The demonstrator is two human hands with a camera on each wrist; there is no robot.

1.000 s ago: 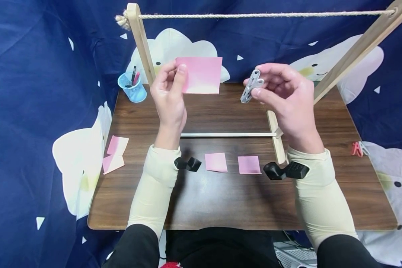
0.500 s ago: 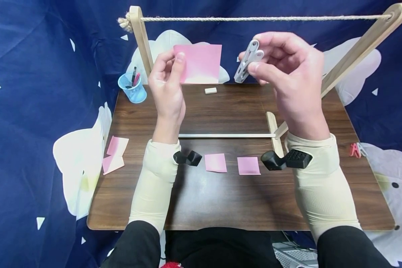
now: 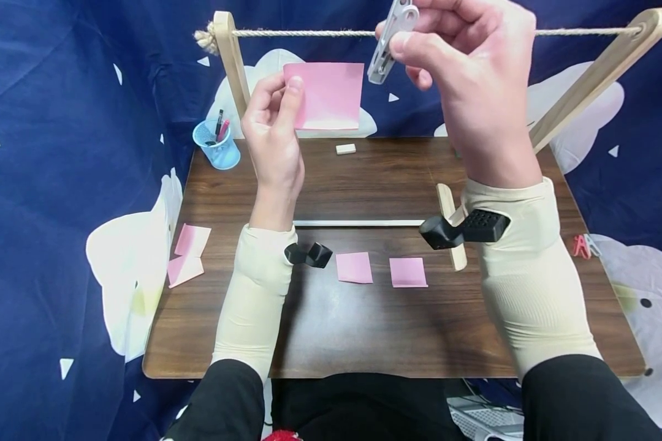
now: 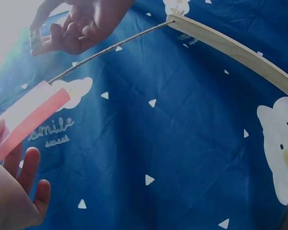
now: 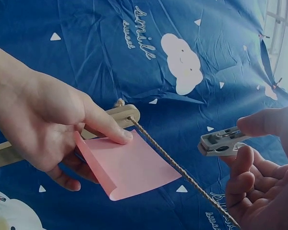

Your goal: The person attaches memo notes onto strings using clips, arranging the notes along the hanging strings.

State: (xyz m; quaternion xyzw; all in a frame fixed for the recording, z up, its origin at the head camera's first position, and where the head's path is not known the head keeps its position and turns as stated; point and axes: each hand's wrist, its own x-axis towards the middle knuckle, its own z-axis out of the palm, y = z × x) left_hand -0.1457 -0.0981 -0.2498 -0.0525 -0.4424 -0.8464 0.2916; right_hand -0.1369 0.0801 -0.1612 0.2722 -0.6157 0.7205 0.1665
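Note:
My left hand [image 3: 276, 141] pinches a pink paper sheet [image 3: 331, 95] at its left edge, thumb in front. In the right wrist view the paper [image 5: 129, 165] has a curled or folded edge. Between the thumb and fingers of my right hand [image 3: 474, 73] is a grey clothespin [image 3: 390, 46], up at rope height, right of the paper and apart from it. The right wrist view shows the clothespin's jaws [image 5: 216, 143] pointing toward the paper, seemingly together. A twisted rope [image 3: 303, 33] stretches behind both; part of it is hidden by the right hand.
Wooden posts [image 3: 596, 82] carry the rope, joined low by a thin bar [image 3: 358, 223]. On the table [image 3: 364, 343] lie pink notes [image 3: 354, 267], folded pink papers [image 3: 189, 254], a white block [image 3: 346, 149] and small clothespins [image 3: 583, 246]. A blue pen cup [image 3: 217, 147] stands back left.
My right hand has risen with the clothespin to the rope's height, moving slightly left. The left hand has lifted the paper a little, uncovering the white block behind.

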